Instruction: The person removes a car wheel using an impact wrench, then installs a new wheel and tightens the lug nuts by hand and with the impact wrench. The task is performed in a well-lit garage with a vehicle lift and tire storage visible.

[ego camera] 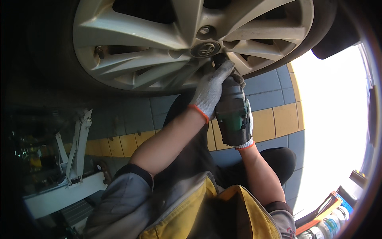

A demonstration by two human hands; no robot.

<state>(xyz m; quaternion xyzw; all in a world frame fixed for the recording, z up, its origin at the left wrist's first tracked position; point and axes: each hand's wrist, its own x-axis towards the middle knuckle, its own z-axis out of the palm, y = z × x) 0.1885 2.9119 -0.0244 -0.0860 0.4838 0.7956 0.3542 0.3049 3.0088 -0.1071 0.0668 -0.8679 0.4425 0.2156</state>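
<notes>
A cordless impact wrench [234,115], black and green, points up at the hub of a silver alloy wheel [143,33]. My left hand [213,85], in a grey-white knit glove with an orange cuff, holds the front of the wrench beside its dark socket [219,59]. The socket meets the wheel just below the centre cap [205,49]; the nut there is hidden. Behind the wrench body, my right hand [250,119] wears a similar glove and grips the tool, its fingers mostly hidden. A metal fastener [204,30] shows in a recess above the cap.
The dark tyre [59,59] surrounds the wheel, with a black mud flap [326,44] to its right. White metal lift parts [77,146] stand at lower left. Grey and yellow floor tiles [286,119] lie below. Bottles [331,224] sit by an orange rack edge [322,219].
</notes>
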